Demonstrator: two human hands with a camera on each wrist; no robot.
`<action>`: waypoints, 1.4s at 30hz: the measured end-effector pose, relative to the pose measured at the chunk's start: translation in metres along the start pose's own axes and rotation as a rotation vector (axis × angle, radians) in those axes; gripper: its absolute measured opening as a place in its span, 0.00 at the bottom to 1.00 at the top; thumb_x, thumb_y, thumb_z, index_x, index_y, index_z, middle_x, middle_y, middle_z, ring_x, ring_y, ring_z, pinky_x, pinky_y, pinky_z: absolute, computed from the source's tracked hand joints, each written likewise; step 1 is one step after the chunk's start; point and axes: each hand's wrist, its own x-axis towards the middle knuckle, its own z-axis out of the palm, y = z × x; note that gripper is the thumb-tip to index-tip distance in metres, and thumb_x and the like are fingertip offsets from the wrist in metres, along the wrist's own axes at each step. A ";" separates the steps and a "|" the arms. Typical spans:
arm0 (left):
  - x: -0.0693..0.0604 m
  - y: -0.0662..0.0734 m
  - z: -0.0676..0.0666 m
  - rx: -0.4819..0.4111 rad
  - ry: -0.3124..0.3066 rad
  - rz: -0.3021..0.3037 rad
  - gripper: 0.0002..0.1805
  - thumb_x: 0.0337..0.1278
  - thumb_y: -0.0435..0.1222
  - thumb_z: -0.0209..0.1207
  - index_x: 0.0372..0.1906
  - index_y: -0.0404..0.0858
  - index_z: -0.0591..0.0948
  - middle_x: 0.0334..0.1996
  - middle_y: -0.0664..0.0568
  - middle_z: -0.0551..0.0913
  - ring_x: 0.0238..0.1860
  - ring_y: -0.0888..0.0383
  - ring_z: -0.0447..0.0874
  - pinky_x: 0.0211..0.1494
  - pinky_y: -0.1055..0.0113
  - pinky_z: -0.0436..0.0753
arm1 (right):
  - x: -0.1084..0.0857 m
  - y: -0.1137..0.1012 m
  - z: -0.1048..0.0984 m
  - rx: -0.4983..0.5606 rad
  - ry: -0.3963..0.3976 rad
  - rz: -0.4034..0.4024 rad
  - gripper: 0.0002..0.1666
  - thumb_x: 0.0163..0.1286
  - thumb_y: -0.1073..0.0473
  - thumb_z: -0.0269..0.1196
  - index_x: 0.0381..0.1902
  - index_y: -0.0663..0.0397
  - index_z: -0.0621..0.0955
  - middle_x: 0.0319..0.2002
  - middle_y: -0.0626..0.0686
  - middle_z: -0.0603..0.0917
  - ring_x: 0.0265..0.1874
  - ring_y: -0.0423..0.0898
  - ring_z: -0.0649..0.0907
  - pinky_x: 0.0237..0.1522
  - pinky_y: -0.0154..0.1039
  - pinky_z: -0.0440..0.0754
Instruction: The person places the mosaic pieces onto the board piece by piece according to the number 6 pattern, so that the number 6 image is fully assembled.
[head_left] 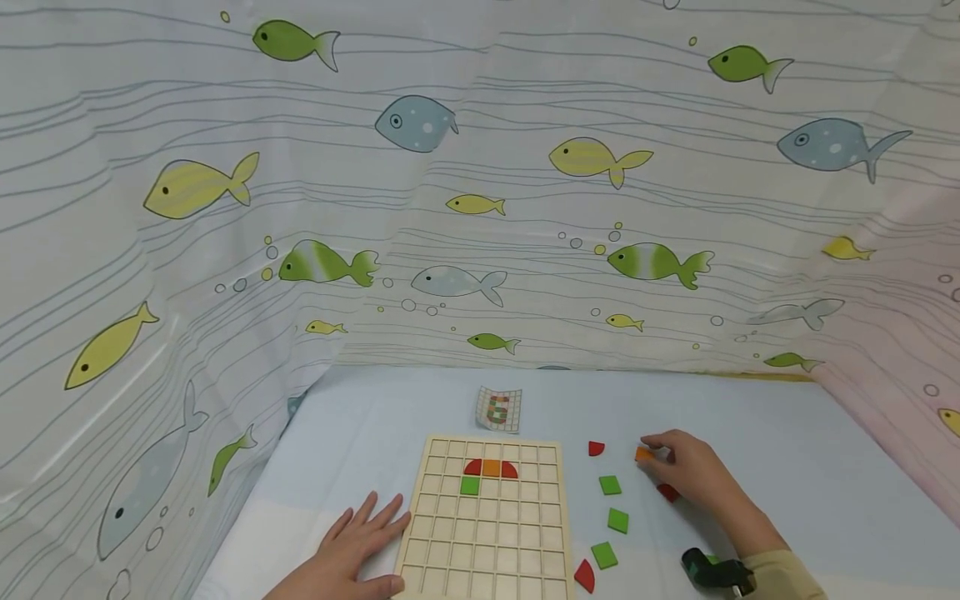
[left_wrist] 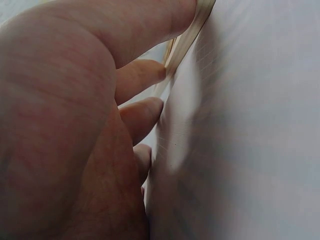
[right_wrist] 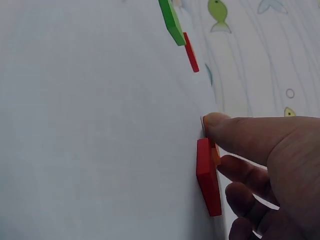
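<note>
My left hand [head_left: 352, 546] lies with fingers spread at the left edge of a wooden grid board [head_left: 487, 533], its thumb and fingertips touching the rim. On the board sit a red quarter-circle tile [head_left: 472, 468], an orange square tile [head_left: 491, 467], another red quarter-circle [head_left: 509, 471] and, below them, a green square tile [head_left: 470, 485]. To the right of the board, my right hand [head_left: 693, 475] pinches an orange tile [head_left: 643, 454] between thumb and finger, low over the table. A red tile [right_wrist: 207, 175] stands out just in front of those fingers in the right wrist view.
Between board and right hand lie a red quarter-circle [head_left: 596, 448], several green squares [head_left: 618, 521] and another red piece [head_left: 585, 576]. A small printed card [head_left: 498, 409] with a coloured grid pattern lies behind the board. A fish-patterned curtain [head_left: 525, 250] surrounds the table.
</note>
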 end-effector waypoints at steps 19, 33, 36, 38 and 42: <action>-0.002 0.000 -0.001 0.017 0.005 -0.001 0.39 0.63 0.50 0.62 0.74 0.36 0.65 0.75 0.35 0.56 0.73 0.27 0.36 0.62 0.29 0.36 | 0.002 -0.003 0.001 -0.056 -0.006 -0.019 0.16 0.59 0.53 0.73 0.43 0.54 0.89 0.42 0.52 0.83 0.31 0.44 0.75 0.32 0.40 0.76; -0.002 -0.002 0.001 -0.016 0.002 0.007 0.39 0.64 0.50 0.61 0.74 0.37 0.65 0.75 0.35 0.55 0.73 0.27 0.33 0.64 0.38 0.32 | -0.001 -0.019 -0.005 -0.052 -0.030 -0.005 0.17 0.60 0.51 0.73 0.45 0.53 0.88 0.43 0.50 0.84 0.34 0.46 0.77 0.33 0.42 0.80; -0.001 -0.001 0.001 -0.031 0.001 0.008 0.39 0.64 0.50 0.61 0.74 0.37 0.64 0.75 0.35 0.54 0.73 0.27 0.33 0.64 0.46 0.30 | -0.002 -0.030 -0.006 -0.069 -0.032 -0.028 0.17 0.61 0.51 0.72 0.46 0.53 0.88 0.44 0.50 0.84 0.37 0.47 0.79 0.38 0.45 0.82; -0.002 0.000 0.001 -0.031 0.003 0.008 0.39 0.64 0.50 0.61 0.74 0.37 0.65 0.75 0.35 0.54 0.73 0.27 0.33 0.64 0.59 0.26 | -0.002 -0.037 -0.005 -0.070 -0.029 -0.038 0.17 0.61 0.51 0.73 0.46 0.52 0.88 0.44 0.49 0.84 0.38 0.48 0.79 0.39 0.46 0.82; -0.002 0.000 0.001 -0.011 0.012 0.015 0.39 0.63 0.51 0.61 0.74 0.37 0.65 0.75 0.34 0.55 0.73 0.27 0.34 0.58 0.78 0.24 | -0.003 -0.050 -0.001 -0.076 -0.001 -0.097 0.15 0.60 0.52 0.73 0.44 0.49 0.88 0.41 0.45 0.84 0.38 0.46 0.80 0.41 0.45 0.81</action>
